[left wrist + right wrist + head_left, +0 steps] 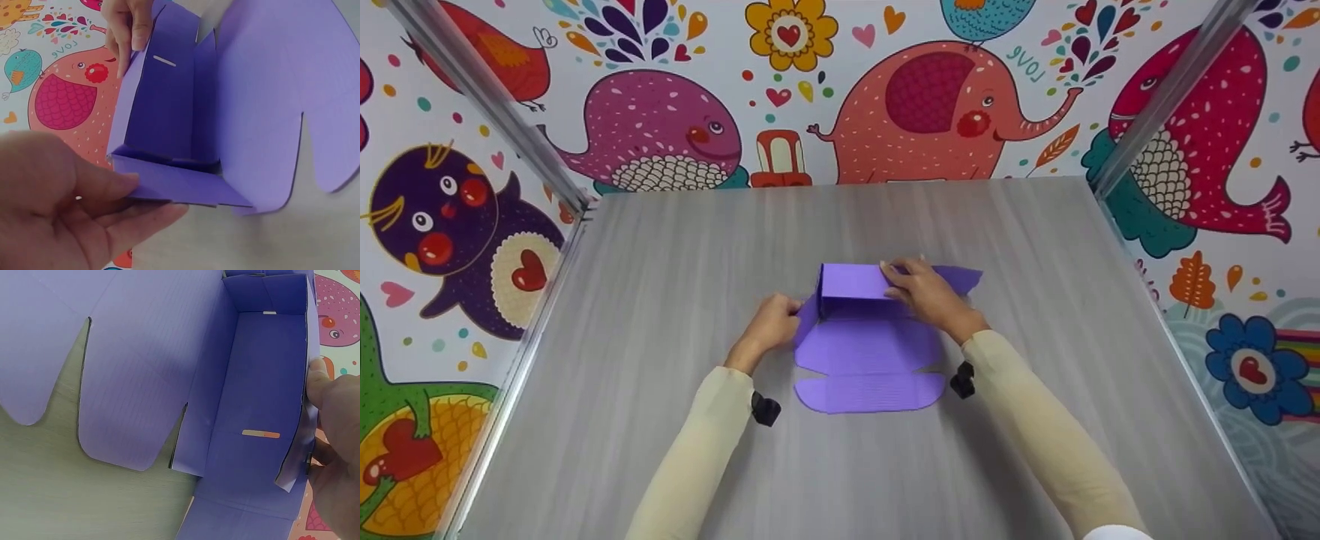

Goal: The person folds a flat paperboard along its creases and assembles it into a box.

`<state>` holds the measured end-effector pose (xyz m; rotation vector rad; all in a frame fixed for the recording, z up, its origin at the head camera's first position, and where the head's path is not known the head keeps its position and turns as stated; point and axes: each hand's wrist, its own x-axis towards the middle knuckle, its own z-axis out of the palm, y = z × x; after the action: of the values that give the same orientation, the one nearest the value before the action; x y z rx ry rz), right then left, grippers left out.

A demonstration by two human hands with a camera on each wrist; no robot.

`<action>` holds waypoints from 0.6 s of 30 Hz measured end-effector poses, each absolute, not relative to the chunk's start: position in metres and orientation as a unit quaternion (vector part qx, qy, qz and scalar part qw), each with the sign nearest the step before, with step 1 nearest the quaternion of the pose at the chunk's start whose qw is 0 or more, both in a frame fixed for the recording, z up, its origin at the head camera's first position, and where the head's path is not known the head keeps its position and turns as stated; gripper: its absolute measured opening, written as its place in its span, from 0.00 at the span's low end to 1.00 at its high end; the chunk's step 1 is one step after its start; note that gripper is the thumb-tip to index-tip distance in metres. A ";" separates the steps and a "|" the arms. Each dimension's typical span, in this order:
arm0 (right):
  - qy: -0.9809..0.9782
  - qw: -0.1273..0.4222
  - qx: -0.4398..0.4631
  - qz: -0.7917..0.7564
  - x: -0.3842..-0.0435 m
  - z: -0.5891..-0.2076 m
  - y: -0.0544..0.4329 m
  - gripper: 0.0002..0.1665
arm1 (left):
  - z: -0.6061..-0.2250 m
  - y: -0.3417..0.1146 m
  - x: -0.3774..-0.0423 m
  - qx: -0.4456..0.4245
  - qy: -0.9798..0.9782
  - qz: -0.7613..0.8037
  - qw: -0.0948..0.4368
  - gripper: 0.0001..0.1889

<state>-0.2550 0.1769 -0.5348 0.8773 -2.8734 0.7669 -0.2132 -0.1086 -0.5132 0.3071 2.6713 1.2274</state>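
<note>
A purple cardboard box (pixel 877 345), partly folded, lies on the table with its rounded lid flap (pixel 870 394) flat towards the person. Its far wall stands up, and a narrow panel (pixel 851 281) is folded over along the top. At the left end, my left hand (pixel 771 324) pinches an upright side flap (pixel 180 185) between thumb and fingers. My right hand (pixel 926 292) grips the folded-over panel near its right part, thumb on one face and fingers behind. To the right, another side flap (pixel 958 279) sticks outward. Slits show in the inner wall (pixel 264 382).
The grey wood-look table (pixel 660 450) extends around the box. Printed cartoon panels (pixel 780 97) enclose it at the back and sides, with metal posts (pixel 1162 105) at the corners. A small black device (pixel 766 409) sits at the left wrist, another (pixel 962 380) at the right.
</note>
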 end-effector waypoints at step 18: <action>-0.927 0.023 0.287 0.242 -0.257 -0.534 0.177 0.30 | -0.517 -0.065 -0.193 0.006 0.902 0.421 0.098 0.08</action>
<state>-0.2570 0.1768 -0.5338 0.8878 -2.8685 0.7485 -0.1925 -0.0648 -0.5169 0.0169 2.6696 1.2448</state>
